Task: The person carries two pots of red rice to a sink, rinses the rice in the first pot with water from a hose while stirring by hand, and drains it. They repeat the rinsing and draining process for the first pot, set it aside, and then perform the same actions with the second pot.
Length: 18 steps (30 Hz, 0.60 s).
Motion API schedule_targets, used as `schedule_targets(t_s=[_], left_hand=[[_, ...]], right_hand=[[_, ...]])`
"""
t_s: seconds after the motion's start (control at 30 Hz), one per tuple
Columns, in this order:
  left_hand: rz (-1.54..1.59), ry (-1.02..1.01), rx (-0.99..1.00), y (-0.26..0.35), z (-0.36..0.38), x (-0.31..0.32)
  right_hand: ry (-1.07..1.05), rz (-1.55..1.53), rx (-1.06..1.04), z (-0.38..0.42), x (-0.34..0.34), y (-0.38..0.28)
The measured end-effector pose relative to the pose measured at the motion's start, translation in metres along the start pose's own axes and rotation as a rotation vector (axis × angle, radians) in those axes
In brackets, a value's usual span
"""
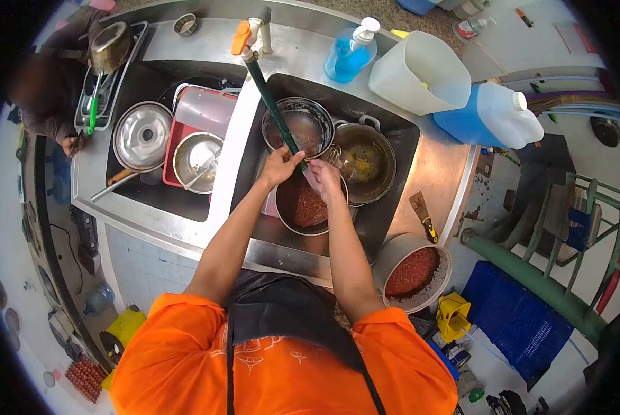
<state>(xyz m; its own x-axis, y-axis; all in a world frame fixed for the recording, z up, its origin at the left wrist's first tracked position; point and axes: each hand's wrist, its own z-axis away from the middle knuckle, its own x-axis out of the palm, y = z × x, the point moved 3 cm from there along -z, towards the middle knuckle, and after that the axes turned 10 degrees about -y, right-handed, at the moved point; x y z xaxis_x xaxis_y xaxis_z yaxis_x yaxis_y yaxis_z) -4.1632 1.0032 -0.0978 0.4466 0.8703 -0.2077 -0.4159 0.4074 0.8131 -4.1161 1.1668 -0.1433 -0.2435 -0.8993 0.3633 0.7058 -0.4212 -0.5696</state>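
My left hand (280, 166) is closed round the lower end of a green hose (272, 104) that hangs from a tap with an orange handle (241, 38). Right beside it, my right hand (326, 178) is closed at the hose's mouth, on something pale and narrow that I cannot make out. Below both hands sits a pot with reddish-brown contents (308, 206) in the right sink basin. Behind it stands a pot with a dark, wet inside (297, 128). To the right is a pot with yellowish residue (365, 162), with a wire whisk-like utensil (332, 155) at its edge.
The left basin holds a lidded pan (142, 136), a red tray (175, 149) and a steel bowl (198, 158). A scraper (424, 216) and a rice-and-red-filled pot (414, 273) stand right. Blue soap bottle (350, 52) and jug (486, 114) line the back. Another person's hand (73, 144) is left.
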Motion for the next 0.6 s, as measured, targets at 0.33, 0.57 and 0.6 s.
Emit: schedule_targets(t_s=[0.33,0.57,0.6], left_hand=[[-0.217,0.047,-0.090,0.003,0.011,-0.024],[-0.192,0.145,-0.070,-0.013,0.007,-0.027],[-0.153,0.111,-0.081,-0.021,0.002,-0.025]], right_hand=[[0.092,0.379,-0.029,0.027,-0.055,0.038],[0.333,1.040,-0.150,0.046,-0.065,-0.002],[0.286,1.060,-0.152,0.040,-0.066,0.003]])
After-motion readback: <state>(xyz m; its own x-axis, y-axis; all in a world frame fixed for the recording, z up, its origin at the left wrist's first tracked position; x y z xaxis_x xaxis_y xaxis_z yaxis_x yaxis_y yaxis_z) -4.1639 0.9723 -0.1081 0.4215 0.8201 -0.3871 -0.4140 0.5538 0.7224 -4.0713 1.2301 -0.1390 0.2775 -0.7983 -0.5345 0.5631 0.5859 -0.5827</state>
